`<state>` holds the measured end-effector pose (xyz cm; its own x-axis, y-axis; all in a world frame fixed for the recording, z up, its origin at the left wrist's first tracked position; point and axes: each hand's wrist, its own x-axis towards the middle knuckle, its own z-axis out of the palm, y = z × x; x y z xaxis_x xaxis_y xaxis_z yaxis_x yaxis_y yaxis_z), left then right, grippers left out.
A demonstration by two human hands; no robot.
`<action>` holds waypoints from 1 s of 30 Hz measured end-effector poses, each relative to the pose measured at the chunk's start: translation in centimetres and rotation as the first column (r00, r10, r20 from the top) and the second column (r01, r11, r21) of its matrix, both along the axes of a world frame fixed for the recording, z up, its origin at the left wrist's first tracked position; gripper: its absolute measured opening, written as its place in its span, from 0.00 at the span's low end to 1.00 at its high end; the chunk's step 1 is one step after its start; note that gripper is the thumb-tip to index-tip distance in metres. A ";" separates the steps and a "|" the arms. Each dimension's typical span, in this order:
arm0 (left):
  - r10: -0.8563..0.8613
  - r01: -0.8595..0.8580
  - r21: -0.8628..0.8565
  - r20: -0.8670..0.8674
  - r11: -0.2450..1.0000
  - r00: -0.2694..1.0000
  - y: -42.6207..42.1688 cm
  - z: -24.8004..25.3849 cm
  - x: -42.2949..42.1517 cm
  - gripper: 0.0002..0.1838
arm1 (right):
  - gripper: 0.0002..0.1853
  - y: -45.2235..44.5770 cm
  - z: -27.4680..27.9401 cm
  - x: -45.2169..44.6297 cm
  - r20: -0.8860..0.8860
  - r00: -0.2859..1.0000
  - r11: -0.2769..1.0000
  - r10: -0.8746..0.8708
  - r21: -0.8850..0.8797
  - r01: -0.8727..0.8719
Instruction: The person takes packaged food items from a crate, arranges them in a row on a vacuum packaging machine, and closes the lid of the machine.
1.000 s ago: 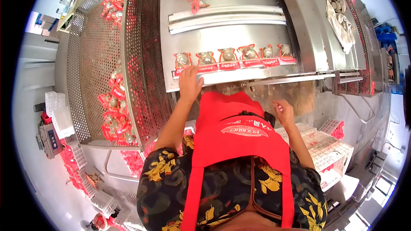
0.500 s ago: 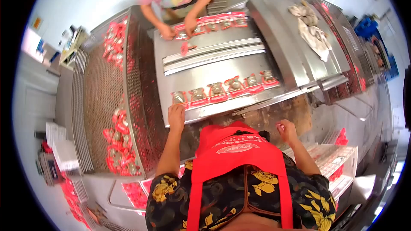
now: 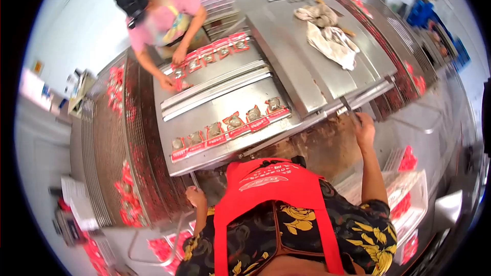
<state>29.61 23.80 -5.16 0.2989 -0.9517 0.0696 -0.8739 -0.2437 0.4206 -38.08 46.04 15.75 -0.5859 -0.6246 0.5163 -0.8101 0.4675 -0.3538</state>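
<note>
My right hand (image 3: 364,129) is closed around a metal handle (image 3: 351,112) at the front edge of the steel lid (image 3: 286,41). Lower down, my left hand (image 3: 195,196) is curled beside the near left corner of the steel worktop (image 3: 255,89); what its fingers hold, if anything, is hidden. A row of red-edged clear packets (image 3: 233,121) with dark round contents lies along the worktop's near side. Behind the two metal bars (image 3: 217,89) lies a second row of packets (image 3: 208,58). A co-worker's hands touch packets at that row's left end.
Crumpled cloths (image 3: 327,30) rest on the lid. A mesh-bottomed trough (image 3: 105,138) with red packets stands left of the worktop. White crates (image 3: 417,194) with red packets stand at my right, another crate (image 3: 219,2) behind. The co-worker (image 3: 169,15) stands across the worktop.
My right hand has moved up and forward onto the handle. My left hand has left the near packet row and dropped lower. The view has turned, and the co-worker appears farther left.
</note>
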 end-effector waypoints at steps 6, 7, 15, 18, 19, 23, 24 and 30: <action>-0.328 0.372 0.550 -0.180 0.748 0.927 10.2 -15.5 3.2 0.08 | 0.43 0.9 0.8 -9.8 -0.058 0.998 0.972 0.010 0.237 0.004; -0.401 0.456 0.456 -0.218 0.764 0.890 11.7 -16.2 3.1 0.08 | 0.41 0.9 0.5 -11.2 -0.084 0.996 0.962 0.034 0.272 -0.010; 0.111 0.335 0.520 -0.651 0.786 0.751 18.4 -8.4 -4.1 0.09 | 0.22 0.8 -0.7 -22.6 -0.179 0.940 0.913 0.292 0.345 -0.218; -0.004 0.297 0.487 -0.515 0.821 0.857 19.6 -5.2 -5.5 0.10 | 0.18 1.3 -1.7 -27.1 -0.117 0.960 0.891 0.256 0.413 -0.188; 0.000 0.286 0.493 -0.502 0.822 0.865 20.1 -5.4 -5.5 0.10 | 0.16 1.2 -2.0 -28.1 -0.163 0.952 0.906 0.258 0.382 -0.180; 0.043 0.258 0.537 -0.484 0.803 0.874 22.0 -6.7 -4.9 0.10 | 0.10 1.0 -2.9 -31.4 -0.171 0.965 0.898 0.201 0.426 -0.112; 0.051 0.252 0.544 -0.481 0.800 0.875 22.4 -7.0 -4.7 0.10 | 0.09 1.0 -2.6 -31.6 -0.176 0.968 0.896 0.179 0.436 -0.086; 0.094 0.234 0.571 -0.486 0.787 0.869 23.7 -8.3 -4.8 0.11 | 0.08 1.0 -5.6 -33.4 -0.208 0.966 0.944 0.152 0.320 -0.080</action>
